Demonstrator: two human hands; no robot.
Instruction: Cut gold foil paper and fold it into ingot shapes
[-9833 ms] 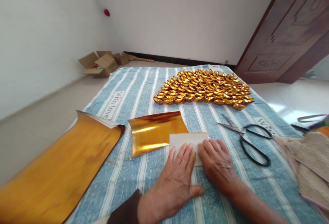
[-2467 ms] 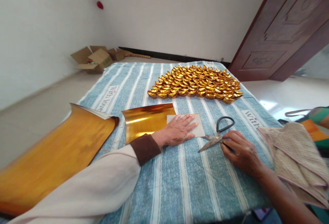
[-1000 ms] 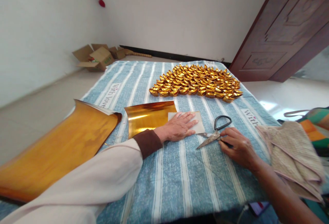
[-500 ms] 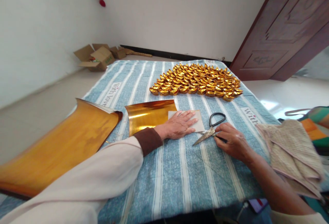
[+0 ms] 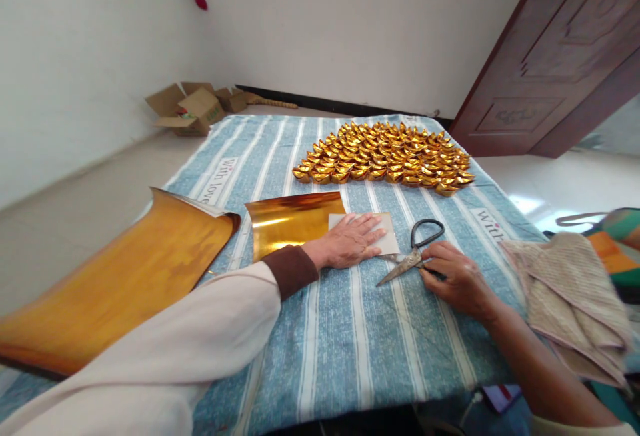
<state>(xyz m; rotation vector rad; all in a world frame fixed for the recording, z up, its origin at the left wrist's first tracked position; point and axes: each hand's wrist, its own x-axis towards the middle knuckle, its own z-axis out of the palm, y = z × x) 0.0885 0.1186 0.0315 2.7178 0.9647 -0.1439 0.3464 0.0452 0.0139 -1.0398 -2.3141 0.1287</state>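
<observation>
At nine o'clock on the striped cloth [image 5: 350, 349] covering the counter lies the big gold foil sheet [image 5: 120, 283], its far corner curled up, where it lay half a second ago. Just right of it, toward the centre, the smaller gold foil piece [image 5: 290, 223] rests with its white folded flap [image 5: 387, 239] turned over at its right end. Your left hand [image 5: 350, 246] lies flat on that flap, fingers stretched out and apart, pressing down rather than gripping anything; it has not shifted since the earlier frame. At twelve o'clock the cluster of folded gold ingots [image 5: 385, 159] sits well apart from your hands. Next comes the pair of scissors [image 5: 413, 253], lying on the cloth just right of the flap, blades together and pointing toward six o'clock, handle loops toward one o'clock. Compared with a moment ago the loops have swung slightly rightward and the blades now reach in under the flap's edge. Your right hand [image 5: 457, 279] has its grip closed on the near scissor handle, fingers curled over it. At three o'clock a folded beige towel [image 5: 570, 296] hangs over the counter's edge.
</observation>
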